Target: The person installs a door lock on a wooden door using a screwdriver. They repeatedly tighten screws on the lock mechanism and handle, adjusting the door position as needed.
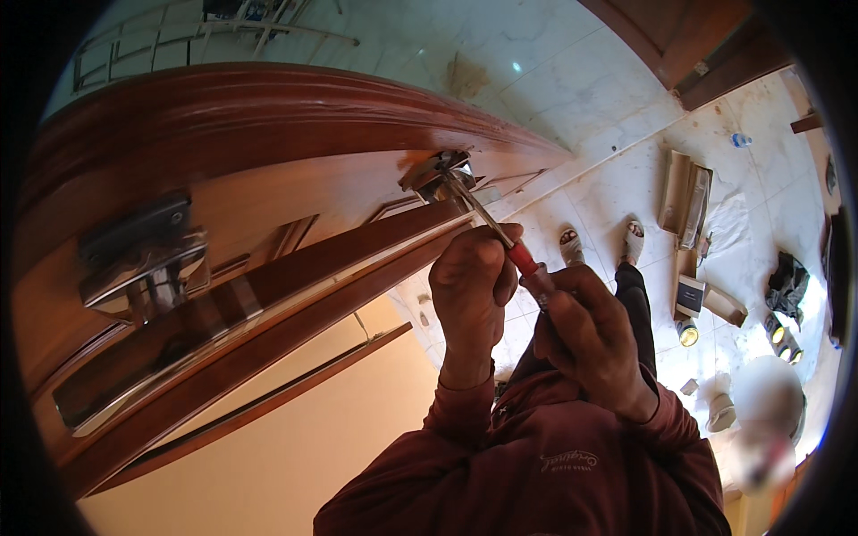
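Note:
A screwdriver with a red and clear handle slants up and left, its tip at a shiny metal fitting on the reddish-brown wooden door. My right hand is closed round the handle. Closer to the tip, my left hand pinches the shaft where it meets the handle. The exact contact between tip and fitting is too small to make out. Further left on the same wood sits a second fitting, dark on top with chrome below.
A glossy wooden rail runs below the fittings. On the tiled floor are opened cardboard boxes, a black bag, and a small bottle. A metal ladder-like frame lies at the far left. Something blurred is at the lower right.

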